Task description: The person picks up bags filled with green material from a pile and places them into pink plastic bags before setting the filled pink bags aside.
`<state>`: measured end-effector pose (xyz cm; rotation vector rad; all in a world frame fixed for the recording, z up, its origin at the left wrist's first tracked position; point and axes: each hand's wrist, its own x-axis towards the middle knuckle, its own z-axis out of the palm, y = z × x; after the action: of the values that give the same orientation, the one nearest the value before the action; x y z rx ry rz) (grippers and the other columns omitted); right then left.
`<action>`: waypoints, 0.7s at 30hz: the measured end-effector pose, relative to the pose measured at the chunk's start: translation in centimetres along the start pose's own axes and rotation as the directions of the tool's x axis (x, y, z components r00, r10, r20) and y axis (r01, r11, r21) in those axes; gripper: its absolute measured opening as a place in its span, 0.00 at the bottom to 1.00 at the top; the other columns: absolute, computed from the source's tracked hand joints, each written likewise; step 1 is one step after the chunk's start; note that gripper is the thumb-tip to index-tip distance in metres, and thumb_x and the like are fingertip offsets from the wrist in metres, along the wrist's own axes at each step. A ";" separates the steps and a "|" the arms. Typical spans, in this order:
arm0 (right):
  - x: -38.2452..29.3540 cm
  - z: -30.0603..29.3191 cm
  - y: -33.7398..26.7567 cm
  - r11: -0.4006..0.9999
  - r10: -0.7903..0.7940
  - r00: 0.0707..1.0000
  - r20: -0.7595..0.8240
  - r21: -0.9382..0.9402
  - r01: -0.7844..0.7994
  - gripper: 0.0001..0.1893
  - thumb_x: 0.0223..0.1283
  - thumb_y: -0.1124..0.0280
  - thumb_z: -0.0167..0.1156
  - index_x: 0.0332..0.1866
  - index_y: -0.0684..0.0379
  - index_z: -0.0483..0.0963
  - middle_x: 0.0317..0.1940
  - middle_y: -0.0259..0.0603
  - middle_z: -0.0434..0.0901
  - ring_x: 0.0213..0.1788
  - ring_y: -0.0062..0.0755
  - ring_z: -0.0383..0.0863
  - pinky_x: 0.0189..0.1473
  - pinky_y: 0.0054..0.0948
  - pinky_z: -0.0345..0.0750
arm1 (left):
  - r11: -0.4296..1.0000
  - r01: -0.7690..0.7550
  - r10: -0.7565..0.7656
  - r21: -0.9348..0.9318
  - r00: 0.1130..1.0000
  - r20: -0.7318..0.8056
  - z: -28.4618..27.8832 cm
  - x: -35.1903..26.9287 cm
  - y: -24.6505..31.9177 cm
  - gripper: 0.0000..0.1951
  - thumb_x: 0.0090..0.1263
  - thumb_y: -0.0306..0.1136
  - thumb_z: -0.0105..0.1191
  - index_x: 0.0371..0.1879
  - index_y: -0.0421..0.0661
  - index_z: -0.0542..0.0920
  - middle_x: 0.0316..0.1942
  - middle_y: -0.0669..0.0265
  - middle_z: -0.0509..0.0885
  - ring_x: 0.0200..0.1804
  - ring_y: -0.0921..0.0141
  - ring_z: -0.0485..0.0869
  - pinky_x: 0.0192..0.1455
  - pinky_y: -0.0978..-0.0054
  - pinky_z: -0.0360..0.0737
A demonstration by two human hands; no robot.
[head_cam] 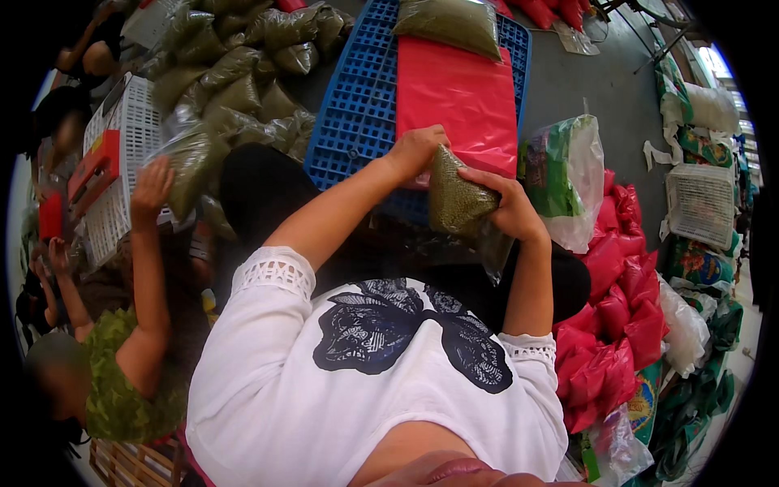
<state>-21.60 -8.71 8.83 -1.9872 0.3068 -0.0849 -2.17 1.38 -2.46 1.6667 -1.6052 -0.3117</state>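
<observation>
My right hand (508, 204) grips the side of a clear plastic bag filled with small green beans or grains (459, 198), its thumb and fingers around the film. The bag is tilted, and loose clear film hangs beneath it. My left hand (420, 151) has its fingers curled at the bag's upper corner, over a flat stack of red plastic bags (456, 103). That stack lies on an upturned blue plastic crate (353, 109). Another filled clear bag (450, 25) rests across the far end of the stack.
Filled clear bags (237, 91) are heaped at the upper left, near a white basket (125, 115). Closer on the left, a co-worker's hand (152, 189) touches one bag. Filled red bags (614, 304) are piled at the right, below a green-and-white sack (563, 176).
</observation>
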 end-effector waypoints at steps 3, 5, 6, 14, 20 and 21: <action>0.6 -0.3 -0.1 1.000 0.012 0.996 0.089 -0.018 -0.010 0.38 0.34 0.94 0.56 0.59 0.55 0.74 0.51 0.50 0.80 0.57 0.39 0.79 0.58 0.28 0.73 | 0.895 0.330 -0.345 -0.301 0.938 0.002 -0.4 1.3 -1.3 0.08 0.62 0.31 0.59 0.38 0.42 0.82 0.31 0.62 0.83 0.32 0.66 0.82 0.36 0.68 0.77; 2.2 -0.3 -0.1 0.984 0.061 0.991 0.122 -0.171 -0.040 0.35 0.37 0.88 0.58 0.59 0.53 0.74 0.49 0.51 0.80 0.53 0.47 0.80 0.54 0.33 0.75 | 0.856 0.387 -0.397 -0.343 0.917 0.044 -1.2 1.7 -1.1 0.08 0.63 0.32 0.59 0.37 0.42 0.82 0.31 0.63 0.83 0.32 0.68 0.81 0.36 0.69 0.77; 2.9 -0.3 0.2 0.984 0.067 0.992 0.110 -0.174 -0.047 0.35 0.37 0.88 0.58 0.59 0.53 0.74 0.49 0.51 0.80 0.53 0.47 0.80 0.54 0.33 0.75 | 0.812 0.445 -0.447 -0.378 0.890 0.089 -2.2 2.1 -0.4 0.08 0.64 0.33 0.59 0.36 0.41 0.82 0.31 0.64 0.83 0.32 0.70 0.81 0.36 0.70 0.77; 5.1 5.4 1.3 0.795 0.153 0.651 -0.743 -0.299 -0.528 0.38 0.46 0.63 0.67 0.63 0.68 0.63 0.56 0.63 0.71 0.58 0.59 0.72 0.59 0.44 0.69 | 0.958 0.254 -0.274 -0.135 0.949 -0.155 -3.8 2.5 1.0 0.08 0.65 0.33 0.57 0.33 0.40 0.80 0.33 0.55 0.82 0.38 0.56 0.81 0.41 0.65 0.76; -0.1 8.0 -1.0 0.620 -0.107 0.962 -0.252 -0.773 -0.133 0.36 0.49 0.54 0.63 0.66 0.53 0.65 0.68 0.54 0.59 0.71 0.57 0.55 0.67 0.54 0.57 | 0.970 0.201 -0.223 -0.134 0.960 -0.171 -3.7 2.0 1.2 0.08 0.65 0.33 0.56 0.34 0.40 0.79 0.34 0.55 0.81 0.38 0.55 0.81 0.42 0.64 0.76; -0.5 8.1 -0.5 0.557 -0.126 0.979 -0.160 -0.828 -0.064 0.34 0.51 0.53 0.61 0.66 0.52 0.66 0.68 0.54 0.59 0.71 0.57 0.55 0.66 0.56 0.58 | 0.984 0.135 -0.153 -0.116 0.974 -0.167 -3.3 1.9 1.4 0.08 0.66 0.33 0.56 0.34 0.40 0.79 0.35 0.55 0.81 0.39 0.55 0.81 0.42 0.63 0.77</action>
<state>-20.43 -1.17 5.90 -2.9657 0.5099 -0.1942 -0.67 0.95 1.32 1.6846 -1.3205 -0.3076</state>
